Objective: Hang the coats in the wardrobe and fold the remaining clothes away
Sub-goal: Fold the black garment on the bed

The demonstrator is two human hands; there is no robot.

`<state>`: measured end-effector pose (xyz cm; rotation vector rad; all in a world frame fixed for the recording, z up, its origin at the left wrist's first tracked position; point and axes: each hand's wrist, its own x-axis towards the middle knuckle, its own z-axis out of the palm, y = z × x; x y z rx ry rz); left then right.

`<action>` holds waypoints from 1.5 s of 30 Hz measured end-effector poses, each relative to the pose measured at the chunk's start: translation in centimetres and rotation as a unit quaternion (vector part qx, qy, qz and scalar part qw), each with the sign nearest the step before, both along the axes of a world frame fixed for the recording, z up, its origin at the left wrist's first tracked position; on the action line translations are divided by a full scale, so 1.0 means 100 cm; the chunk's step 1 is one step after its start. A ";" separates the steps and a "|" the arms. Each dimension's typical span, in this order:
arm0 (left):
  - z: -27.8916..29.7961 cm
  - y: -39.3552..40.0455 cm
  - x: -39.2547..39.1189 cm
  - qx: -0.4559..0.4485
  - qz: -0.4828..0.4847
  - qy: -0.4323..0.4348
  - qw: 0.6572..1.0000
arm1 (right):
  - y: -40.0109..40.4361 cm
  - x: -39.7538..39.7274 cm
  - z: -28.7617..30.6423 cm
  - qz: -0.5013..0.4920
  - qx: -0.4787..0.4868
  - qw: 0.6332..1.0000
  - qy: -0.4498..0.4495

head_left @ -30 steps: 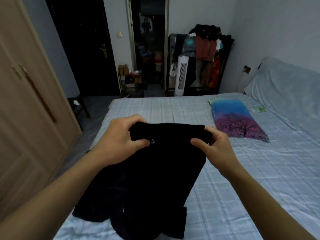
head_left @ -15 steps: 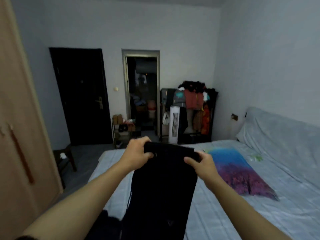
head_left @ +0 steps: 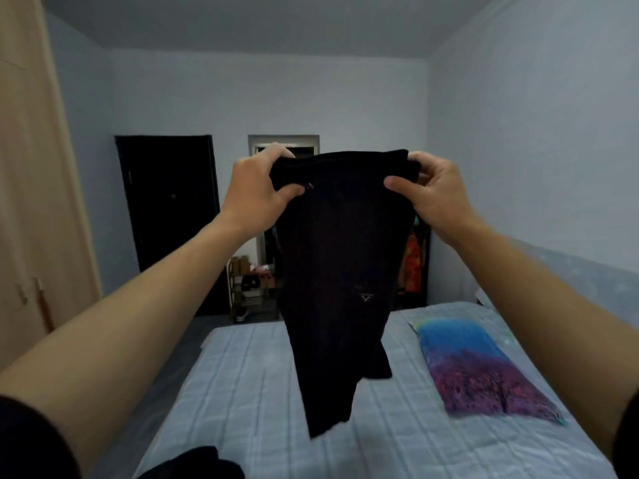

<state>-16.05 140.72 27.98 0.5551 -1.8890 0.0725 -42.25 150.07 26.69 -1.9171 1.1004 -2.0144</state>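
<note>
Bedroom: above the bed (head_left: 242, 392), left hand (head_left: 257, 188) and right hand (head_left: 437, 195) are pinching black shorts' (head_left: 340, 271) waistband, likely readying a fold.

Bare bed (head_left: 262, 402) below, pillow (head_left: 480, 371) right, wardrobe (head_left: 31, 202) left

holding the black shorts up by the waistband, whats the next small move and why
Probably lower them flat onto the bed. Both the left hand and right hand pinch the waistband of the black shorts, which hang free above the sheet, so laying them down likely sets up the fold.
</note>
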 end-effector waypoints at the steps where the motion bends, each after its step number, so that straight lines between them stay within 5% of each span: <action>1: -0.013 0.010 0.001 0.015 -0.002 -0.004 1.000 | 0.010 0.000 -0.011 0.001 0.010 1.000 0.004; 10: -0.170 0.119 0.017 0.157 -0.040 -0.056 0.985 | 0.115 0.002 -0.169 0.001 0.158 0.987 0.020; 19: -0.306 0.248 0.060 0.302 -0.107 -0.144 0.936 | 0.254 0.041 -0.329 -0.006 0.319 0.948 -0.026; 34: -0.426 0.419 0.180 0.434 -0.173 -0.191 0.863 | 0.461 0.163 -0.431 0.015 0.459 0.882 -0.105; 40: -0.442 0.447 0.202 0.501 -0.193 -0.215 0.816 | 0.489 0.178 -0.447 0.048 0.495 0.863 -0.084; 45: -0.437 0.444 0.187 0.501 -0.167 -0.218 0.821 | 0.476 0.161 -0.451 0.069 0.490 0.863 -0.100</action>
